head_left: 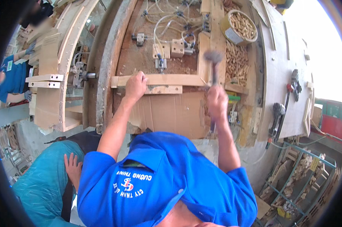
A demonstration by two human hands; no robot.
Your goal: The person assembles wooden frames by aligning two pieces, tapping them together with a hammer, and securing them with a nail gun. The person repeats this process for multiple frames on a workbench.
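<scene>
My right hand (218, 102) grips a hammer (215, 70) by its handle, with the slightly blurred head raised beyond the fist. At the left end of a light wooden rail (171, 80), my left hand (136, 85) is closed, fingers curled together on the wood; what it pinches, if anything, is hidden. The rail lies across the workbench and meets another wooden piece (205, 56) at its right end. Just nearer to me sits a shorter wooden block (167, 90) with holes. An air cylinder (161, 65) points at the rail's far side.
A yellow bucket (230, 34) of wooden dowels stands at the far right, above loose dowels (237, 62). Clear air hoses (167, 17) cover the bench's back. Power tools (278, 113) lie on the right table. Another person (46, 181) is close at my left; a co-worker (12, 79) stands farther left.
</scene>
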